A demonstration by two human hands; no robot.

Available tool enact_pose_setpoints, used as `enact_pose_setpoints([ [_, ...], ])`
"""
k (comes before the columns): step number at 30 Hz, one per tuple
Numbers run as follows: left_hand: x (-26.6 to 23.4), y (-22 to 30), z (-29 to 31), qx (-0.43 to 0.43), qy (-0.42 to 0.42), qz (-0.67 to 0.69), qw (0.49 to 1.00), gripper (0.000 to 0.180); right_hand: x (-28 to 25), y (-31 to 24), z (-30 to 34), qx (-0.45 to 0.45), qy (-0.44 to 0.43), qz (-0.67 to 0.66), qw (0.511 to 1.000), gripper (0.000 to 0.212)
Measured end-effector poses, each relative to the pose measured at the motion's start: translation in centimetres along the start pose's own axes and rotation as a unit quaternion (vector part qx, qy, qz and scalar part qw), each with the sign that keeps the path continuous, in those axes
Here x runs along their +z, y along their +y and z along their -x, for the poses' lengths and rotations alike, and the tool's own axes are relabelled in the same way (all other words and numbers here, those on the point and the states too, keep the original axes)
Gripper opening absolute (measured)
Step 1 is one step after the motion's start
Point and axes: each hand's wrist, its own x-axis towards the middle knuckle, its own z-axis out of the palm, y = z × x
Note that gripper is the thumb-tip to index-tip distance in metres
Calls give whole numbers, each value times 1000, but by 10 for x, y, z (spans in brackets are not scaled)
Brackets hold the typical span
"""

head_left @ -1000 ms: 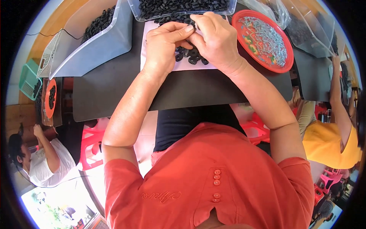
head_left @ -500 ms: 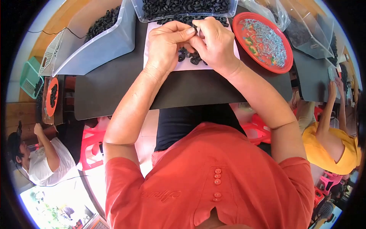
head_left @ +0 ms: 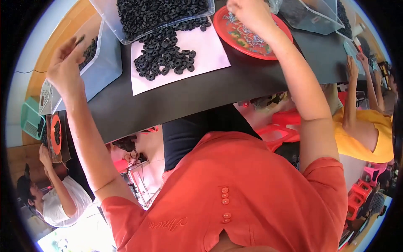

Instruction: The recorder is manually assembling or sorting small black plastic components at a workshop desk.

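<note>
My left hand (head_left: 66, 73) is raised over the large translucent bin (head_left: 107, 69) at the left. Its thumb and fingers are parted. A small blurred black part (head_left: 80, 40) shows beside the fingertips, seemingly loose from them. My right hand (head_left: 254, 17) is over the red plate (head_left: 222, 37), its fingers bent together near the top edge of the picture; what they pinch, if anything, is hidden. Small silvery metal pieces (head_left: 257, 40) lie on the plate. Many black ring-like plastic parts (head_left: 168, 56) are heaped on a white sheet (head_left: 201, 61) in front of me.
Behind the sheet, a clear tub (head_left: 126, 40) full of black parts tilts toward me. More clear bins (head_left: 315, 19) stand at the far right. The dark table's near edge (head_left: 180, 115) crosses before my lap. One person (head_left: 63, 197) sits at left, another in yellow (head_left: 361, 134) at right.
My hands, together over the sheet before, have parted. The left moved out over the left bin, the right to the red plate. The view has shifted, and the heaped parts are uncovered.
</note>
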Motion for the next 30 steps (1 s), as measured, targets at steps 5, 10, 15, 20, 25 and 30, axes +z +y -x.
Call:
enact_pose_setpoints([
  [5,33,0,40,115,30,-21,993,19,1,27,48,-45,-204,112,971,20],
  [10,70,13,82,81,-110,-6,991,12,-20,23,47,-34,-199,175,964,21],
  [15,99,-2,91,17,-208,40,977,11,-8,16,50,-57,-201,109,972,15],
  [20,119,-15,92,-7,-258,-53,965,11,4,21,63,-86,-154,120,977,13],
  [25,157,-27,77,113,-303,-128,938,15,2,17,64,-78,-143,23,986,12],
  [30,218,-34,79,227,-308,-213,899,21,-2,14,68,-67,-151,-6,986,11],
])
